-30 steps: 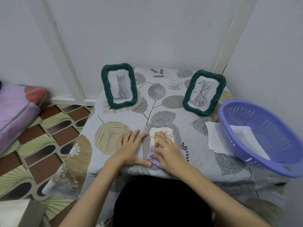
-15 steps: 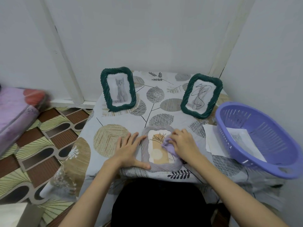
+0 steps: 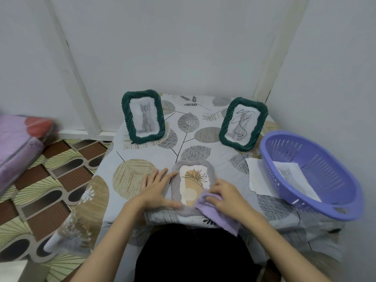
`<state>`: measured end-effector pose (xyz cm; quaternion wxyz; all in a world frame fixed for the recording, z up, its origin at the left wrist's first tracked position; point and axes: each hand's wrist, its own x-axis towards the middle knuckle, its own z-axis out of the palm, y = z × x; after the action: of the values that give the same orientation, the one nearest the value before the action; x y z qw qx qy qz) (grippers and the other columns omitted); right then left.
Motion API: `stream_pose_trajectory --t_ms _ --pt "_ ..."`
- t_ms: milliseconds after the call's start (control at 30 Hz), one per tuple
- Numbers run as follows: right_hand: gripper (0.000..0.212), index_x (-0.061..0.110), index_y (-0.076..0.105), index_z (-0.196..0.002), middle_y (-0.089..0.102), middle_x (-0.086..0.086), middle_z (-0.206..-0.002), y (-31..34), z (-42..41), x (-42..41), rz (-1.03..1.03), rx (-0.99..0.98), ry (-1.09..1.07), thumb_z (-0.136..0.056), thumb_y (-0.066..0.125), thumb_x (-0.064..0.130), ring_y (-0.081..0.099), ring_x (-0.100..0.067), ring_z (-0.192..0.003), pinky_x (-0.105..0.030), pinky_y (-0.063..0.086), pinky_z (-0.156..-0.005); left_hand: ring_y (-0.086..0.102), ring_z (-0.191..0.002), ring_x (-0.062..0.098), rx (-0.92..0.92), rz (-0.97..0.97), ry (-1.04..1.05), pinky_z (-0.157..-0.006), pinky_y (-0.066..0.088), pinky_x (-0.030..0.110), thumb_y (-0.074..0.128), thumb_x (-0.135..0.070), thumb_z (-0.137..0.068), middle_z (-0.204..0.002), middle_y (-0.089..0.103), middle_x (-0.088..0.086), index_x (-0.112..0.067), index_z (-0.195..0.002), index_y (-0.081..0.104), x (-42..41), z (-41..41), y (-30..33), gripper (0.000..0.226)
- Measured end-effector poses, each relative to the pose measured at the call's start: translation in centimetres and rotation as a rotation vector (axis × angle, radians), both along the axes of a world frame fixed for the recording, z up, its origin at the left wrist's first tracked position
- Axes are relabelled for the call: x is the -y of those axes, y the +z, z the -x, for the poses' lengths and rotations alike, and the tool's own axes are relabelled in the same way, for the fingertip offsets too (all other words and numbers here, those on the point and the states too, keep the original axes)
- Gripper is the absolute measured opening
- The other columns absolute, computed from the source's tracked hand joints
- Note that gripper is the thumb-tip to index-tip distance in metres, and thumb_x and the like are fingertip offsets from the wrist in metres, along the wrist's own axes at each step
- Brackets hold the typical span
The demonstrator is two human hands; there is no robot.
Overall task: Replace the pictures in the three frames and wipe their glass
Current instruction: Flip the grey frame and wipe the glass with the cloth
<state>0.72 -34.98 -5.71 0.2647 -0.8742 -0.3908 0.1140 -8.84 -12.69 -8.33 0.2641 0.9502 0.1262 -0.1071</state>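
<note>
1. Your right hand [image 3: 225, 197] has slid back down to the lower right corner of the glass, where half a second ago it was rubbing near the top. Its fingers are curled down over the crumpled lilac cleaning cloth [image 3: 215, 213], pressing it flat; the cloth's loose end trails off the near edge of the table.
2. Your left hand [image 3: 156, 189] has not moved: it lies open and flat, holding nothing, palm on the leaf-patterned tablecloth [image 3: 142, 151] with fingertips and thumb against the left edge of the frame to steady it.
3. The grey woven-rim picture frame [image 3: 193, 185] lies face up between your hands, showing an ochre plant print. The strokes have now covered both ends of the glass, so this wipe looks nearly done.
4. To the right, loose white sheets [image 3: 257, 178] lie beside and inside the lilac plastic basket [image 3: 317, 178].
5. Farther back, the dark green frame with the grey kitten photo [image 3: 143, 117] and the dark green frame with the scribble drawing [image 3: 243, 124] stand upright, well apart.
</note>
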Motion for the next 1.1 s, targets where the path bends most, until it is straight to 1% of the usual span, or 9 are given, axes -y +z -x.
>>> stream_pose_trajectory --t_ms 133,233,300,400,500,633,833,1000,1100 --pt "0.017 0.014 0.072 -0.096 0.067 -0.007 -0.099 1.4 -0.8 -0.3 -0.489 -0.504 -0.385 -0.087 0.062 0.023 0.061 -0.015 -0.093 -0.026 0.045 -0.087 0.010 -0.144 0.019 0.330 0.351 0.214 -0.118 0.007 0.037 0.061 -0.067 -0.069 -0.152 0.026 0.003 -0.037 -0.135 0.033 2.2 -0.8 2.1 0.078" --pt "0.028 0.005 0.070 -0.101 0.070 -0.012 -0.097 2.1 -1.1 -1.2 -0.777 -0.918 -0.499 -0.084 0.048 0.001 0.064 -0.023 -0.091 -0.035 0.046 -0.092 0.038 -0.131 0.011 0.434 0.681 0.256 -0.105 0.028 0.016 0.043 -0.046 -0.089 -0.141 0.041 -0.003 -0.035 -0.135 0.034 5.5 -1.4 3.8 0.048" --pt "0.040 0.001 0.064 -0.109 0.067 -0.013 -0.104 1.8 -1.0 -1.6 -0.831 -0.941 -0.493 -0.079 0.042 -0.013 0.061 -0.024 -0.097 -0.035 0.044 -0.097 0.044 -0.129 0.014 0.332 0.859 0.218 -0.106 0.032 0.022 0.032 -0.058 -0.084 -0.145 0.039 0.001 -0.039 -0.141 0.027 7.4 -2.0 3.8 0.060" --pt "0.049 -0.003 0.050 -0.125 0.061 -0.015 -0.107 0.7 -0.6 -1.8 -0.924 -0.973 -0.535 -0.079 0.047 -0.021 0.055 -0.023 -0.100 -0.034 0.040 -0.099 0.059 -0.107 0.021 0.383 1.063 0.291 -0.078 0.048 0.012 0.038 -0.056 -0.079 -0.123 0.058 0.009 -0.037 -0.144 0.023 8.9 -2.9 3.3 0.069" --pt "0.054 0.004 0.043 -0.127 0.060 -0.018 -0.101 0.3 -0.6 -1.7 -1.056 -1.113 -0.551 -0.078 0.053 -0.019 0.058 -0.027 -0.094 -0.034 0.045 -0.094 0.053 -0.085 0.016 0.499 1.045 0.328 -0.064 0.044 0.015 0.057 -0.032 -0.085 -0.096 0.056 0.004 -0.039 -0.139 0.032 9.5 -3.1 3.4 0.060" --pt "0.078 -0.007 0.047 -0.125 0.057 -0.028 -0.120 0.2 -0.6 -2.2 -1.145 -1.345 -0.409 -0.059 0.083 0.011 0.056 -0.036 -0.111 -0.045 0.044 -0.099 0.061 -0.086 0.006 0.610 1.040 0.328 -0.073 0.051 0.019 0.061 0.005 -0.082 -0.109 0.059 0.006 -0.037 -0.123 0.044 9.2 -3.0 3.5 0.061" --pt "0.044 0.000 0.056 -0.113 0.064 -0.018 -0.099 0.5 -0.5 -1.5 -0.951 -1.290 -0.328 -0.069 0.064 0.004 0.064 -0.025 -0.081 -0.034 0.055 -0.072 0.059 -0.107 0.020 0.648 1.047 0.397 -0.085 0.053 0.031 0.072 -0.010 -0.073 -0.134 0.048 0.009 -0.026 -0.129 0.040 8.4 -2.1 3.4 0.066" --pt "0.022 0.003 0.053 -0.107 0.067 -0.012 -0.085 2.0 0.3 -3.5 -0.915 -1.196 -0.266 -0.086 0.053 -0.002 0.065 -0.019 -0.070 -0.030 0.056 -0.064 0.067 -0.088 0.016 0.353 1.208 0.523 -0.065 0.056 0.030 0.075 -0.028 -0.074 -0.111 0.062 0.008 -0.020 -0.137 0.027 6.8 -1.0 5.0 0.079" --pt "0.029 0.010 0.048 -0.103 0.068 -0.010 -0.085 2.1 1.1 -5.5 -0.867 -1.036 -0.263 -0.082 0.062 -0.004 0.067 -0.019 -0.071 -0.030 0.056 -0.063 0.064 -0.086 0.019 0.513 1.005 0.588 -0.068 0.055 0.033 0.068 -0.010 -0.081 -0.110 0.060 0.010 -0.022 -0.129 0.032 5.0 0.3 5.3 0.061"
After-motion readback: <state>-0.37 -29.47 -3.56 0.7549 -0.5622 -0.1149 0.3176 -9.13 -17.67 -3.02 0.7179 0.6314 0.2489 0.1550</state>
